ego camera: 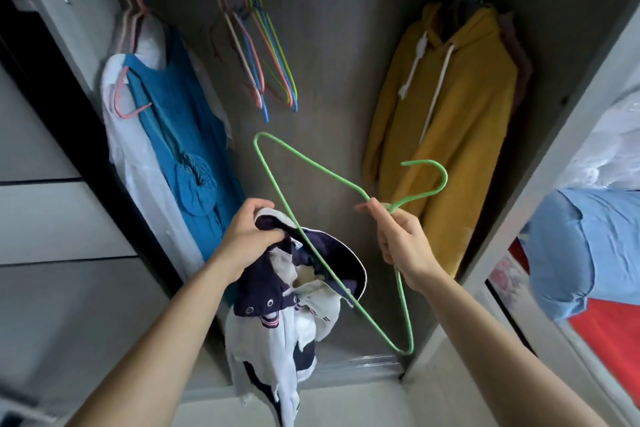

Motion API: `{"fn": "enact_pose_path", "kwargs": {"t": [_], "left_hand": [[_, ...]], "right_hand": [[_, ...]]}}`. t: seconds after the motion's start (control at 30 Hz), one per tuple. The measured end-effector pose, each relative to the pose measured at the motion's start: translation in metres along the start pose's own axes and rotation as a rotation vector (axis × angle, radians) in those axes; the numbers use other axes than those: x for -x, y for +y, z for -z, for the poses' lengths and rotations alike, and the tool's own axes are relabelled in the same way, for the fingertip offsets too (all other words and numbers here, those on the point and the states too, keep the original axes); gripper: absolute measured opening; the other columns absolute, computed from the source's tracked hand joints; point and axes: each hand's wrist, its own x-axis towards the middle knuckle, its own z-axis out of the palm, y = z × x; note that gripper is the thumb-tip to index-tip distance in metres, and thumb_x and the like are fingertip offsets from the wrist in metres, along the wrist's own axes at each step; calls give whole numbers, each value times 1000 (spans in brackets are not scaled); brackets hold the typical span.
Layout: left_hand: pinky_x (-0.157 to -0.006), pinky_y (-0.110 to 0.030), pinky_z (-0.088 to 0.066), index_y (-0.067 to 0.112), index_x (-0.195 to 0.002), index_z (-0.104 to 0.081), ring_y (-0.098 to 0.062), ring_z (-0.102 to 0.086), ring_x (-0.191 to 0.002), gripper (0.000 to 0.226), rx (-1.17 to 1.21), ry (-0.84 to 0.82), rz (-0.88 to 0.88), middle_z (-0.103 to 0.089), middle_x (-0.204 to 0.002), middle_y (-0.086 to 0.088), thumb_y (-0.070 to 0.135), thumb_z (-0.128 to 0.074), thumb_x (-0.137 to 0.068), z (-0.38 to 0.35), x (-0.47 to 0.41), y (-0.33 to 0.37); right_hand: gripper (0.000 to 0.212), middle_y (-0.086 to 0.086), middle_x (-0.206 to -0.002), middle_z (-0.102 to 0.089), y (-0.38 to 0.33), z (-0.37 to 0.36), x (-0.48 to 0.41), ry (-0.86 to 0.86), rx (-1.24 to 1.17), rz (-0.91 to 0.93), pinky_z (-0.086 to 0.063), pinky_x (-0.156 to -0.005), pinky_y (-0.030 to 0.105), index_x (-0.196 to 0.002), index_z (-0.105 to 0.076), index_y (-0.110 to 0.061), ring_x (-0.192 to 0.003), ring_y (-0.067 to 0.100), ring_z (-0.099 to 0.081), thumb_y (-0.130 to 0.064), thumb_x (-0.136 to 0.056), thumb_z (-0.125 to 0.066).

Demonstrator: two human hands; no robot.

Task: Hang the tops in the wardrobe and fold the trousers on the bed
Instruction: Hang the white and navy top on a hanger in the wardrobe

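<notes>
Wardrobe space fills the view ahead, open-fronted, with a yellow hoodie hung at the right, a blue top at the left and a bunch of empty hangers between them. The widest bare stretch lies between that bunch and the hoodie, which looks like the natural slot for the next garment. Below, in front of the wardrobe floor, the navy-and-white top dangles from the left hand, whose fingers are bunched tight on the collar and hold the neck opening towards the right. The green hanger lies tilted, its long bar running from upper left down to lower right straight across that opening, hook pointing up and right. Whether the bar already sits inside the neck I cannot tell. The right hand pinches the wire just below the hook, thumb and fingers closed on it. The right hand steers the wire while the left only presents the collar, so the coming move likely turns on tipping one shoulder end down into the neck — the lower one hangs past the hem side, well clear of the wardrobe's right wall.
</notes>
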Motion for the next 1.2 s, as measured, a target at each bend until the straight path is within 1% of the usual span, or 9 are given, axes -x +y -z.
{"fn": "enact_pose_path", "kwargs": {"t": [0.17,0.27,0.43,0.57,0.7,0.83,0.93,1.07,1.2], "left_hand": [[-66,-15,-43,32,-109,-51,-7,-59,-87,48,-229,50,-84,-60,-95,12,-1,-62,-76,-27,30,18],[-76,-32,-44,22,-112,-52,-20,-56,-88,41,-355,142,-149,-60,-97,6,-1,-58,-79,-45,48,24],[-71,-29,-36,17,-108,-62,-18,-51,-85,30,-635,247,-304,-63,-98,3,3,-62,-83,-56,76,31],[-72,-29,-37,11,-104,-68,-28,-58,-88,27,-691,289,-350,-66,-97,-8,-1,-63,-81,-56,92,33],[-69,-27,-34,13,-100,-65,-22,-52,-80,33,-602,348,-256,-60,-86,-6,-9,-57,-77,-54,88,36],[-70,-31,-43,16,-94,-62,-23,-56,-80,30,-421,327,-137,-58,-76,2,-6,-54,-76,-56,80,46],[-72,-30,-47,18,-87,-62,-22,-58,-80,24,-278,311,-87,-60,-78,4,-3,-56,-76,-55,76,52],[-59,-24,-44,19,-71,-62,-16,-58,-68,20,-148,231,-68,-64,-71,3,-1,-59,-74,-58,76,58],[-71,-30,-49,17,-72,-63,-18,-57,-71,22,56,156,9,-66,-77,-4,-4,-61,-76,-56,74,60]], "right_hand": [[31,-1,-62,-63,14,77,50,65,344,53,-43,-62,33,-80,-76,-41,-57,6,-51,-47,-100,-53],[33,-16,-69,-70,11,118,76,46,485,86,-43,-71,11,-73,-74,-42,-70,6,-62,-38,-100,-56],[28,-3,-71,-73,-5,157,101,-114,600,148,-52,-72,38,-74,-75,-36,-70,14,-67,-33,-97,-59],[26,-12,-59,-67,-18,165,118,-83,615,225,-49,-63,34,-75,-77,-34,-57,12,-62,-38,-95,-61],[26,-12,-51,-59,-34,173,136,-84,546,261,-36,-49,17,-79,-78,-33,-46,11,-52,-42,-95,-60],[31,-1,-54,-60,-54,161,147,-147,595,221,-41,-50,29,-78,-78,-35,-48,14,-53,-50,-94,-57],[31,-2,-57,-65,-62,131,141,-172,694,158,-46,-55,29,-79,-79,-32,-54,13,-59,-49,-95,-58],[37,1,-58,-61,-43,68,125,-212,759,125,-43,-55,27,-75,-75,-23,-54,13,-54,-46,-98,-56],[40,9,-76,-69,0,12,113,-226,772,-68,-52,-70,38,-84,-75,-16,-75,27,-64,-42,-101,-50]]}}
